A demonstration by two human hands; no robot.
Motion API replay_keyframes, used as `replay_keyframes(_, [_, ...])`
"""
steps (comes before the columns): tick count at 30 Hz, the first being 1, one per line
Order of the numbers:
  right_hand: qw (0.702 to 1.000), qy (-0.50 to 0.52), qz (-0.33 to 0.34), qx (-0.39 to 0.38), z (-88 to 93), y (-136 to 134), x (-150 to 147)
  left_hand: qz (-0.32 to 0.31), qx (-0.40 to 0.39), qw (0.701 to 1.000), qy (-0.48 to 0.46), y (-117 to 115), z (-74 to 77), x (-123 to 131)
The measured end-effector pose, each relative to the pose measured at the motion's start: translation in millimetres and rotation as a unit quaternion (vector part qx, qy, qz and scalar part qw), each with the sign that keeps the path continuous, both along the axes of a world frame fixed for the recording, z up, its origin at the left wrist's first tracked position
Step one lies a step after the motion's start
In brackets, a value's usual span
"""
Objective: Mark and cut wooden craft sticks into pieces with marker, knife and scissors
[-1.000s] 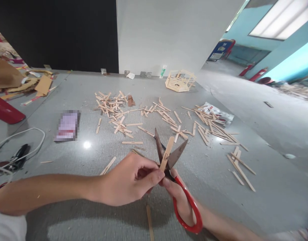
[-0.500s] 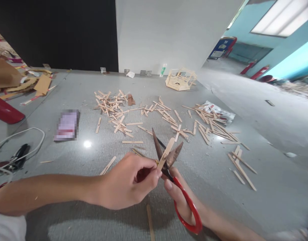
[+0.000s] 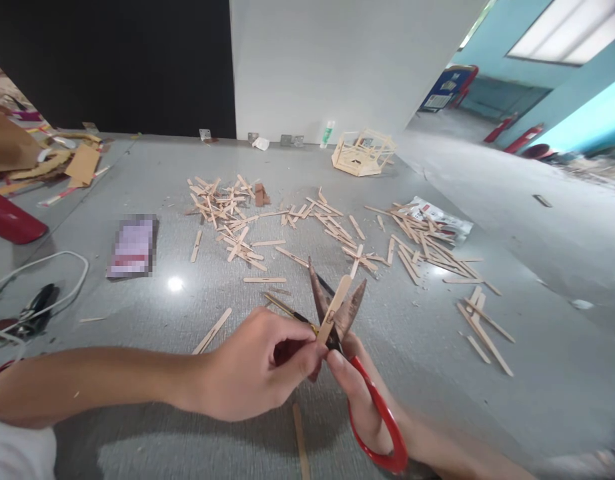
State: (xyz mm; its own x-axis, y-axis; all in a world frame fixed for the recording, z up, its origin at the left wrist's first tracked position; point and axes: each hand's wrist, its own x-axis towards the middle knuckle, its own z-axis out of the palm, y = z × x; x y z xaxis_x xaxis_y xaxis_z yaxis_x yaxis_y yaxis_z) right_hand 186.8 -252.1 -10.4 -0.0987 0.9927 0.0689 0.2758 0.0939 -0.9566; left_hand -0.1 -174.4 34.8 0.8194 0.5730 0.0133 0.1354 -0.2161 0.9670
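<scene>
Between thumb and forefinger, my left hand (image 3: 267, 367) pinches a popsicle stick (image 3: 336, 305) that slants up and to the right. My right hand (image 3: 360, 383) grips red-handled scissors (image 3: 380, 417). Their dark, rusty blades are spread apart, and the stick lies across them near the pivot. Partly hidden behind my left hand is a thin tool with a yellow and black body (image 3: 292, 310), lying on the grey surface. A loose stick (image 3: 301, 440) lies below my hands, and another pair of sticks (image 3: 212, 331) sits left of my left hand.
Piles of popsicle sticks (image 3: 222, 207) spread across the middle, with more sticks (image 3: 427, 243) by a plastic packet (image 3: 450, 223) at right. A stick-built frame (image 3: 362, 155) and a glue tube (image 3: 327, 133) stand near the white panel. A blurred purple item (image 3: 132, 245) and a white cable (image 3: 82, 267) lie left.
The scissors have shifted slightly, their blades still spread around the stick. Both hands keep their grip, and the view has moved a little.
</scene>
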Motion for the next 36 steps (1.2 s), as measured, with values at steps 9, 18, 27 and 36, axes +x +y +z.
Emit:
replay_keyframes(9, [0.998,0.05,0.028,-0.031,-8.9,-4,0,0.002,-0.005,1.0,-0.009,0,-0.2,4])
replay_keyframes(18, [0.998,0.049,0.049,0.0,-7.5,-2,1,0.015,-0.028,0.999,0.01,-3,0.1,3])
replay_keyframes(27, [0.994,0.069,0.081,0.021,-5.3,2,5,0.046,-0.048,0.998,-0.002,-3,-7.4,3])
replay_keyframes(36, [0.995,0.03,0.095,0.005,-1.4,2,9,0.073,-0.037,0.995,-0.048,-5,-5.4,0])
